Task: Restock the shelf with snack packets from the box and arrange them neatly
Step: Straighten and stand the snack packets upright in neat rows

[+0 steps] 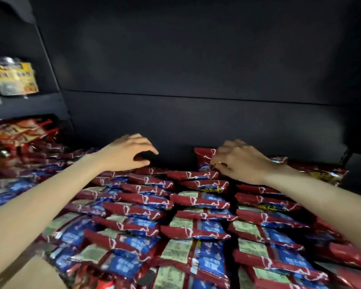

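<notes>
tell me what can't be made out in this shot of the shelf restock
- Box: not seen in the head view; a tan surface at the bottom left is cut off by the edge, and it cannot be identified.
- Upright red packet: its right part is hidden behind the right hand.
- Right hand's fingertips: motion-blurred, so the grip is unclear.
- Yellow packets at the far left: blurred, print unreadable.
- Left hand: curled, apparently empty above the rows of packets.

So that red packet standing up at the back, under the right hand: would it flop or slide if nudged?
The upright red packet probably tips easily: it stands on edge with only the right hand steadying it. Its glossy wrapper looks slippery, so it may slide over the stacked packets. It looks puffy, so likely light.
</notes>
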